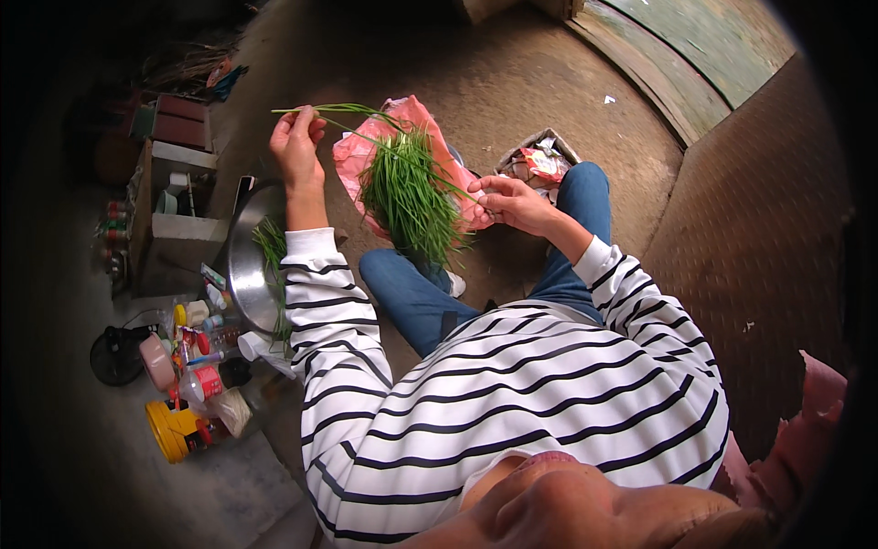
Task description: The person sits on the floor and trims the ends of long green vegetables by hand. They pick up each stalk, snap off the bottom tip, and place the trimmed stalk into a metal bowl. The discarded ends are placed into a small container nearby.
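A large bunch of green chives [408, 195] lies on a pink plastic bag [353, 161] in front of my knees. My left hand [300, 134] is raised left of the bag and pinches a few long stalks [346, 108] near one end. Their other ends stretch across towards the bunch. At the bag's right edge, my right hand [511, 204] holds the tip of a thin green blade between thumb and fingers. Beside my left forearm stands a wide stainless steel basin [250, 302] with some chives [271, 247] in it, partly hidden by my sleeve.
An open box of wrappers and scraps [542, 159] stands beyond my right knee. On the left are a small shelf [180, 226], plastic bottles [202, 383], a yellow tub [167, 431] and a pink container [158, 362]. A brown panel [748, 226] rises at the right, near a wooden threshold [651, 75].
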`<state>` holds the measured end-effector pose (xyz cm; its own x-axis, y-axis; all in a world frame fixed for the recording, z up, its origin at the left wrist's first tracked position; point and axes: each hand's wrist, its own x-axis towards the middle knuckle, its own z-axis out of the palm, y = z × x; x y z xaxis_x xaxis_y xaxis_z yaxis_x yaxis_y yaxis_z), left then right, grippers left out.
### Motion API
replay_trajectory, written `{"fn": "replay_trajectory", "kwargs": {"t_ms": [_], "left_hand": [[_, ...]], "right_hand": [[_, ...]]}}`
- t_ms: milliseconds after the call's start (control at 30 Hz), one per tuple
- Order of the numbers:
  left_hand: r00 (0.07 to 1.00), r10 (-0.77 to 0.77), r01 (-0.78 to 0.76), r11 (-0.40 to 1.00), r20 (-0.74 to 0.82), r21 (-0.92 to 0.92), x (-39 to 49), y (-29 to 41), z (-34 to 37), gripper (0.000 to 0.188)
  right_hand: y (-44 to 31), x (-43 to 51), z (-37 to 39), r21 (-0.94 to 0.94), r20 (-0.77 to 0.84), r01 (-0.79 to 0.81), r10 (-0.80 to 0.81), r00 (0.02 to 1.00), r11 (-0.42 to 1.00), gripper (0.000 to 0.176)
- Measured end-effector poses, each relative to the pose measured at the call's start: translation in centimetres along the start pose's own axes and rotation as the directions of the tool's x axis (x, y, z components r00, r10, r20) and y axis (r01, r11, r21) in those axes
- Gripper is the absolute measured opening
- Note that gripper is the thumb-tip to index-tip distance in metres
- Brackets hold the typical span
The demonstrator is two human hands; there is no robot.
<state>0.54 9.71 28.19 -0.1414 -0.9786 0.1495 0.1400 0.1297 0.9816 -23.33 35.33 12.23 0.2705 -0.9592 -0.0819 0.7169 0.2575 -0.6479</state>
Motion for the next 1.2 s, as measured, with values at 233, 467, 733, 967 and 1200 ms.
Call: {"fn": "replay_trajectory", "kwargs": {"t_ms": [233,467,733,967,1200], "left_hand": [[0.998,0.005,-0.005,1.000,-0.059,0.004,0.5,0.8,-0.3,0.007],[0.998,0.029,-0.029,1.000,-0.048,-0.001,0.6,1.6,-0.6,0.006],[0.998,0.056,-0.056,0.998,-0.010,0.009,0.2,2.8,-1.2,0.005],[0.985,0.171,-0.174,0.979,-0.031,-0.103,-1.4,7.7,-4.1,0.009],[0.919,0.391,-0.392,0.904,-0.038,-0.174,-7.1,18.0,-12.2,0.015]], "right_hand": [[0.1,-1.1,-1.0,0.053,-0.010,-0.034,0.034,0.999,0.998,0.034],[0.8,-1.9,-3.3,0.047,-0.091,-0.037,0.041,0.995,0.998,0.029],[0.9,-1.9,-6.3,0.022,-0.243,-0.038,0.042,0.969,0.999,0.026],[2.4,-1.9,-10.7,-0.275,-0.432,-0.102,-0.028,0.901,0.956,0.021],[2.9,-0.6,-11.7,-0.219,-0.427,-0.110,0.006,0.904,0.970,0.022]]}}
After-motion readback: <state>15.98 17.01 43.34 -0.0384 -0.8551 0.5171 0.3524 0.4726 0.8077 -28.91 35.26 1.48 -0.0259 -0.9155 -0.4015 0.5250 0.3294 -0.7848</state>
